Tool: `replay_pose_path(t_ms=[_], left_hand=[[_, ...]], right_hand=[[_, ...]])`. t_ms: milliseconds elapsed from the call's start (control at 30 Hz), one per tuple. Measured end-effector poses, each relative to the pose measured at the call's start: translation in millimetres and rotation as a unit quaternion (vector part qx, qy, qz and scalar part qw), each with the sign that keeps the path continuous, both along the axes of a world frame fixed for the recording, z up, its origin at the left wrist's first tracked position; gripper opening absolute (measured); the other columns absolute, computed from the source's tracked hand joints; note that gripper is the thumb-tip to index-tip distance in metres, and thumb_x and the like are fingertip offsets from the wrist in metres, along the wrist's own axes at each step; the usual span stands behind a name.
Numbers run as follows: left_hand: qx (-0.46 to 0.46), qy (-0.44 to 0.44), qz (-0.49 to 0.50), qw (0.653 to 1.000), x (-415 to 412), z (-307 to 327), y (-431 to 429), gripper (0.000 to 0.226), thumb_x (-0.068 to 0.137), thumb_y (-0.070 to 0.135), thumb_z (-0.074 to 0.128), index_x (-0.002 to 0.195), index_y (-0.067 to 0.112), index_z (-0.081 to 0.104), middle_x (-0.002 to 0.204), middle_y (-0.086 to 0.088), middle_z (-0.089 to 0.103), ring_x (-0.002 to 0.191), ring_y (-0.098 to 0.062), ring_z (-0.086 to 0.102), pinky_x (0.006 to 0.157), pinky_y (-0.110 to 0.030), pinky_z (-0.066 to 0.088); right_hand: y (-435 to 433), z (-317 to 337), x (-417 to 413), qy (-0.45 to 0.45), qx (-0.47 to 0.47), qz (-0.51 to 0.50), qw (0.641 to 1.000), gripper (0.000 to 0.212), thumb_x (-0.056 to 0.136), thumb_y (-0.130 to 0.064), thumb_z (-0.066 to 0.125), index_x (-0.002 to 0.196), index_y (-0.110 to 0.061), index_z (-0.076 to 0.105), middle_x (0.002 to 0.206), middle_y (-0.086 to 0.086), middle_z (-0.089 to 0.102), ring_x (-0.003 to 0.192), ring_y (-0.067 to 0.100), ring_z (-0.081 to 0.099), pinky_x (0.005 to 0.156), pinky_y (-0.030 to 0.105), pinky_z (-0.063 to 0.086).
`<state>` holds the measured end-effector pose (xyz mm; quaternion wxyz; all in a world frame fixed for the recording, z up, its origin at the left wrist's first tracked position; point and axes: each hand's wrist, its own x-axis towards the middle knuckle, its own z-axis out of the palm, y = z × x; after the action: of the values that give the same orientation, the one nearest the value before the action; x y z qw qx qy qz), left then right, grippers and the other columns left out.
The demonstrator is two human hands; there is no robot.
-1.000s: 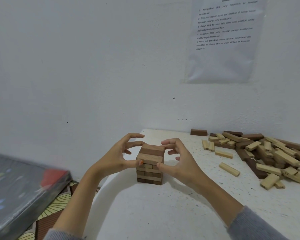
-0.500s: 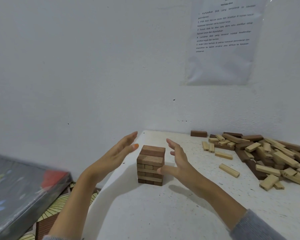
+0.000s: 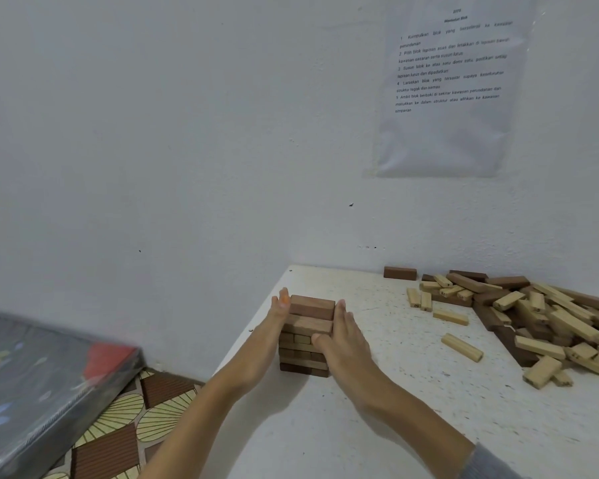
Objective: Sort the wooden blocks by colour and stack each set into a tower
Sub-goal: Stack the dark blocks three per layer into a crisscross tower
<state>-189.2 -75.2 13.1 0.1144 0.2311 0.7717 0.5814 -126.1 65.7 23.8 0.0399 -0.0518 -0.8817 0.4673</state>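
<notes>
We pressed our left hand (image 3: 267,337) and right hand (image 3: 347,344) flat against the left and right sides of the tower (image 3: 311,308), fingers straight, gripping nothing. The tower of brown blocks stood upright on the table (image 3: 377,430). A loose pile of blocks (image 3: 550,323) lay well to its right.

Two limbs of one person are in view, ending in the left hand (image 3: 274,323) and the right hand (image 3: 344,340), each slender in build with long, narrow fingers (image 3: 341,314). One nail (image 3: 284,300) at a fingertip of the left hand is coloured bright orange and slightly blurred; the other nails cannot be made out. The right forearm (image 3: 405,406) is uncovered from the wrist back to a plain grey sleeve (image 3: 491,461) of matt, soft-looking fabric at the lower right corner, while the left forearm (image 3: 222,392) is uncovered as far as the lower edge of view.
</notes>
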Motion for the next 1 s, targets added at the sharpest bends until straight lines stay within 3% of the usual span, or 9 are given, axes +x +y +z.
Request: replay_pose_path(t_ms=[200,467,800,900,1000], left_hand=[[0.008,0.021,0.013,1.000,-7,-6,1,0.078,0.083,0.080,0.027,0.149,0.039,0.022,0.156,0.020,0.018,0.143,0.007,0.010,0.122,-0.036,0.008],[0.014,0.057,0.070,0.996,-3,-1,6,0.047,0.102,0.038,0.031,0.148,0.025,0.031,0.154,0.015,0.026,0.142,0.002,0.017,0.121,-0.029,0.011],[0.014,0.060,0.069,0.996,-4,-2,5,0.047,0.103,0.041,0.032,0.146,0.025,0.036,0.152,0.015,0.033,0.141,0.002,0.023,0.121,-0.032,0.015],[0.016,0.050,0.071,0.996,-1,1,4,0.047,0.102,0.039,0.030,0.147,0.025,0.034,0.151,0.018,0.030,0.140,0.004,0.021,0.118,-0.023,0.014],[0.025,0.057,0.080,0.995,3,7,4,0.049,0.100,0.044,0.031,0.147,0.028,0.033,0.148,0.023,0.029,0.136,0.009,0.023,0.104,-0.005,0.018]], right_hand=[[-3,3,3,-0.006,0.011,-0.004,1.000,0.065,0.105,-0.034,0.024,0.150,-0.021,-0.021,0.160,-0.004,-0.020,0.147,0.012,-0.016,0.117,0.032,-0.008],[-4,5,5,-0.007,0.018,-0.002,1.000,0.063,0.105,-0.032,0.021,0.149,-0.021,-0.023,0.159,-0.004,-0.023,0.146,0.010,-0.019,0.117,0.032,-0.011],[-4,7,8,-0.001,0.010,0.009,1.000,0.064,0.105,-0.033,0.021,0.149,-0.022,-0.023,0.159,-0.005,-0.022,0.146,0.009,-0.018,0.117,0.033,-0.010],[-1,7,10,0.011,-0.016,0.021,1.000,0.064,0.105,-0.034,0.022,0.149,-0.024,-0.023,0.159,-0.008,-0.022,0.145,0.008,-0.019,0.117,0.032,-0.011],[3,9,11,0.048,-0.064,0.021,0.997,0.062,0.104,-0.040,0.025,0.150,-0.031,-0.016,0.159,-0.014,-0.017,0.144,0.003,-0.017,0.116,0.031,-0.008]])
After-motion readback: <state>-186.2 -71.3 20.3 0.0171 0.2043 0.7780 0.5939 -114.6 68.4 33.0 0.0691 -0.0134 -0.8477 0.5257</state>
